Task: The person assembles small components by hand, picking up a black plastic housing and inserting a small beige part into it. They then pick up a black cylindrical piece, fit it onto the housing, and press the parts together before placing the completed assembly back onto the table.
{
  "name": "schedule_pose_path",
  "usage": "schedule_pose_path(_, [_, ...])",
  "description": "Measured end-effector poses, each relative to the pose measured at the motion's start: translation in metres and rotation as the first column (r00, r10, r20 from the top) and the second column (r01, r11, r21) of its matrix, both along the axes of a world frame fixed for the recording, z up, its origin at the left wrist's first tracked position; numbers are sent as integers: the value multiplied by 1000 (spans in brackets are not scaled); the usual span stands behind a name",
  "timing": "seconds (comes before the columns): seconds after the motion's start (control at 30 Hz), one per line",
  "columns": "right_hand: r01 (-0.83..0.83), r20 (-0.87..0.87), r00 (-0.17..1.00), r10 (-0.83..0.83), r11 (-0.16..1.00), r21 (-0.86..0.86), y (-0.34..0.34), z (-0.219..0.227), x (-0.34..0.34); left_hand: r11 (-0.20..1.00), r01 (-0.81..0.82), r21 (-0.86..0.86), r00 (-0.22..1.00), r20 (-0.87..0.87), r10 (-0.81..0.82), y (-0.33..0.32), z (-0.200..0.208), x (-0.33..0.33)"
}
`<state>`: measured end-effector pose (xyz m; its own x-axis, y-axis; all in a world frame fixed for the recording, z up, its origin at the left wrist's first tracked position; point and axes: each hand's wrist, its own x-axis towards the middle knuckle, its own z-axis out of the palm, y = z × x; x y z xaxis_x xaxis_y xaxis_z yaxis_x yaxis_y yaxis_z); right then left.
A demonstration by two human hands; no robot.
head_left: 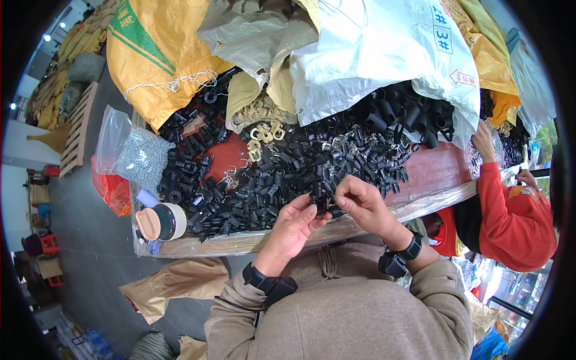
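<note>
Black part [321,205] sits pinched in the left hand [295,225], just beside the curled right hand [367,209], whose hold I can't tell.

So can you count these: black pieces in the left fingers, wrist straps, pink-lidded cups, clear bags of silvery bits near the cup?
Black piece in the left fingers: 1
Wrist straps: 2
Pink-lidded cup: 1
Clear bag of silvery bits: 1
Total: 5

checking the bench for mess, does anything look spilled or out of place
Mildly: the lidded cup stands at the left end of the workbench, beside loose black parts, an odd spot for a cup. Those parts are heaped in front of the white sack, perhaps deliberately; no damage is evident.
</note>
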<state>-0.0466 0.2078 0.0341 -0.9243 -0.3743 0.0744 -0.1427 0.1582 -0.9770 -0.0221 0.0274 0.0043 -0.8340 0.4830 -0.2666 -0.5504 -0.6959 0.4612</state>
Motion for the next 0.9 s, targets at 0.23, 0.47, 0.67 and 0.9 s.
schedule_pose_path(0.23, [45, -349, 937, 19, 984, 175, -12, 16, 4, 999, 37, -11, 995, 93, -35, 1, -4, 5])
schedule_pose_path(0.47, [32, -420, 905, 70, 972, 231, -10, 12, 4, 999, 17, -31, 994, 107, -14, 2, -7, 6])
schedule_pose_path(0.67, [52, -489, 862, 133, 937, 347, -9, 13, 4, 995, 18, -102, 996, 90, -9, 3, -6, 6])
schedule_pose_path(0.9, [-72, 236, 970, 49, 993, 91, -12, 11, 2, 984, 47, -171, 998, 55, -38, -7, 3, 4])
